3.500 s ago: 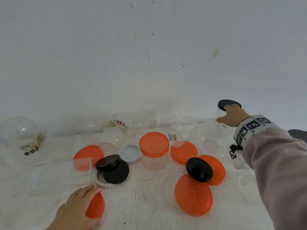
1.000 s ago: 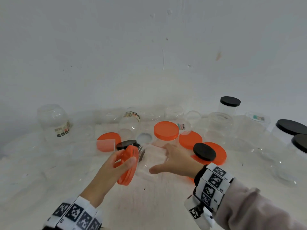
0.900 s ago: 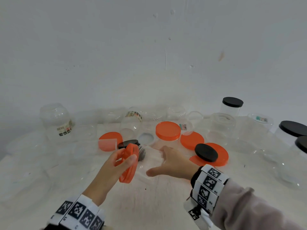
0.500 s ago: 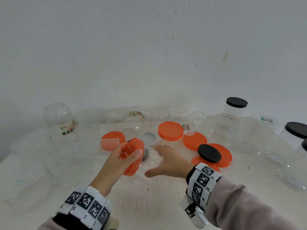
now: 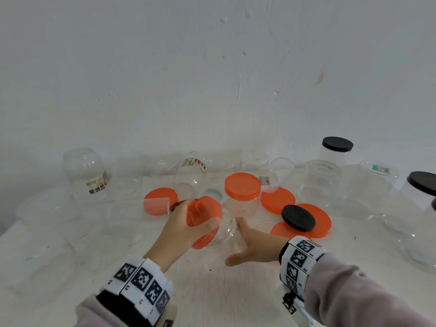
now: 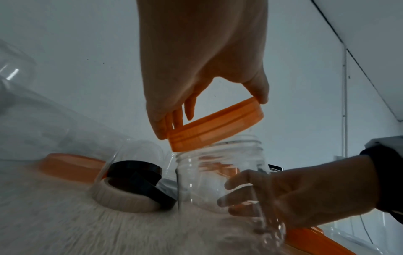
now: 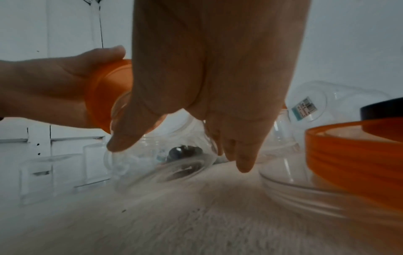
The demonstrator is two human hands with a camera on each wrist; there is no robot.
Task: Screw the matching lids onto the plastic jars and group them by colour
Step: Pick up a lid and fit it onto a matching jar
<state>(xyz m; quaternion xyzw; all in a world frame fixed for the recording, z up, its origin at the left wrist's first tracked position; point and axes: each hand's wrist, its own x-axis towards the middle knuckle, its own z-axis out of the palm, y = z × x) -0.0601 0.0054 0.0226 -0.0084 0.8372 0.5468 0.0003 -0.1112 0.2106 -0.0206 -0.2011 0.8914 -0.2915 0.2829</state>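
Left hand [image 5: 186, 228] pinches an orange lid [image 6: 214, 125] by its rim, thumb on one edge and fingers on the opposite edge; the lid sits cocked on the mouth of a clear jar [image 6: 218, 179], low edge on the threaded neck, far edge raised off it. Right hand [image 5: 256, 244] wraps the jar body, fingers curled round the far side and thumb spread on the near side; the jar is tipped toward the lid rather than standing flat on the white table [image 5: 212, 298]. Just behind the jar stands the capped orange jar [image 5: 243, 192], which looks like the start of the orange group; loose orange lids [image 5: 278, 200] lie right of the jar, one of them carrying a black lid [image 5: 298, 218], and black-lidded jars [image 5: 336, 151] stand well off to its right. Step in hand appears to be seating the lid. To do it well: level the lid square to the neck before turning, since starting it tilted risks cross-threading; the jar wall is thin plastic and will likely flex, so the right hand should hold it firm but not crush the mouth oval. Back-turn slightly until the thread drops, then tighten.
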